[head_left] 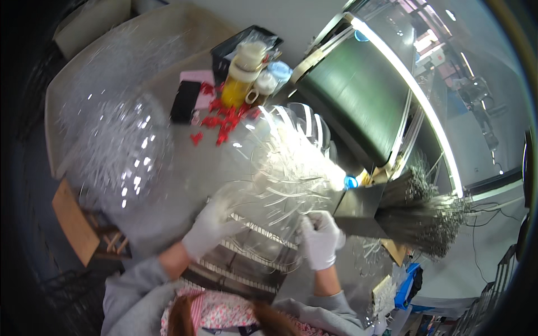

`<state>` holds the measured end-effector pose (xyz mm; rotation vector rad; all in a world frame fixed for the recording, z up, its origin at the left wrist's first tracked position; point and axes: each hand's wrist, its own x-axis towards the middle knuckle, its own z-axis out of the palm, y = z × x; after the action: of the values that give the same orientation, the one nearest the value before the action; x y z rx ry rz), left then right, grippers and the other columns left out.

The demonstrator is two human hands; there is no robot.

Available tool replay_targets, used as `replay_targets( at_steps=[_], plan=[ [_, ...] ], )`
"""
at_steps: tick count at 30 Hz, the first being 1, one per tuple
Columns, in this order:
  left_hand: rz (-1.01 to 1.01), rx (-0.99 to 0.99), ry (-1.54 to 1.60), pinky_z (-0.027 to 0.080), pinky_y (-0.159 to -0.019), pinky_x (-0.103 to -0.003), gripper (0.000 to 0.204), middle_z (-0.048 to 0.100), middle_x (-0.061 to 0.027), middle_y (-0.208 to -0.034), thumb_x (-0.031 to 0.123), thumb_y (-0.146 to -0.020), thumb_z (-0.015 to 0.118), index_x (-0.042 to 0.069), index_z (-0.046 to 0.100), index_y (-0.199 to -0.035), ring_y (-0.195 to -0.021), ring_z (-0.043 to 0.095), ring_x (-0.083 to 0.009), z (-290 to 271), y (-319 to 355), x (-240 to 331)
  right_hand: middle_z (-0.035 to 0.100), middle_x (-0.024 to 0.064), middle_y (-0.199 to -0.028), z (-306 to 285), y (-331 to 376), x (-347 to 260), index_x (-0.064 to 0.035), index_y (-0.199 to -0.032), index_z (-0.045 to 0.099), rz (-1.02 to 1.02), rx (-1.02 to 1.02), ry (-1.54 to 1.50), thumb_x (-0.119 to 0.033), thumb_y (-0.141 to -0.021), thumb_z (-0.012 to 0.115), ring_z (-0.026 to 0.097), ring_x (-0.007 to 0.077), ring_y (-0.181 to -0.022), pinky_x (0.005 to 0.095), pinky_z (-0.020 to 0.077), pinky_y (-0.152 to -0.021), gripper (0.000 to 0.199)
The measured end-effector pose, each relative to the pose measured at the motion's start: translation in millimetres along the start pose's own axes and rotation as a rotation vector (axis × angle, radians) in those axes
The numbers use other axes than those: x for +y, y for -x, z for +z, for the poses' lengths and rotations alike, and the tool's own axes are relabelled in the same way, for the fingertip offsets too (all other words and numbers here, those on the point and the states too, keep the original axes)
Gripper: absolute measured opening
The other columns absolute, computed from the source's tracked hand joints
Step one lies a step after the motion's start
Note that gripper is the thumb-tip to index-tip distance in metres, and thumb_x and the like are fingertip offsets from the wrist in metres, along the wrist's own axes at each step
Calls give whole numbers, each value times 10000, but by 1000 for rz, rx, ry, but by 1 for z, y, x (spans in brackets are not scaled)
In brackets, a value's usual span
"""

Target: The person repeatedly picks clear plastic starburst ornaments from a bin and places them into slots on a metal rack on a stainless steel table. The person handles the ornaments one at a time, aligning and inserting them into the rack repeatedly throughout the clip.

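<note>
white-gloved right hand [321, 239] pinching clear plastic strips [292, 175], apparently to steady them; left hand [210, 229] blurred, grip indeterminable.

The white-gloved left hand [208, 231] slants up and rightward, its blurred fingers [232, 227] extended, with a bare left wrist [175, 260] and grey left sleeve [134, 287] below and left of them. The gloved right hand [320, 242] points upward, fingers curled near the thumb, its bare right forearm [327, 281] beneath them.
</note>
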<state>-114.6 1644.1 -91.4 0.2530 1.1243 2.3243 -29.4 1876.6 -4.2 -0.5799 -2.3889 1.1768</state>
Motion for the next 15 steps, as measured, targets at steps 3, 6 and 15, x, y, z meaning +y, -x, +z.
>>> replay_targets(
  at_steps=[3, 6, 15],
  plan=[
    [-134, -239, 321, 387, -1160, -421, 854, 434, -145, -1488, 113, -831, 776, 12, 296, -1530, -1401, 450, -292, 26, 3, -9, 647, 43, -685, -5, 78, -47, -26, -919, 656, 24, -80, 23, -88, -899, 750, 587, 88, -577, 271, 502, -563, 114],
    [-134, -316, 440, 418, -1144, -424, 895, 448, -122, -1452, 130, -794, 816, 35, 307, -1524, -1374, 475, -284, 42, 17, -6, 657, 68, -683, -22, 122, -78, -38, -935, 656, -151, -120, -29, -68, -924, 714, 619, 92, -585, 291, 518, -564, 66],
    [40, -441, 267, 531, -1069, -427, 977, 498, -63, -1308, 131, -672, 925, 77, 369, -1474, -1276, 559, -270, 137, 94, 15, 638, 45, -850, -66, 194, -94, 19, -1189, 619, 74, 61, -842, -12, -973, 634, 567, 74, -660, 196, 454, -562, 219]
  ],
)
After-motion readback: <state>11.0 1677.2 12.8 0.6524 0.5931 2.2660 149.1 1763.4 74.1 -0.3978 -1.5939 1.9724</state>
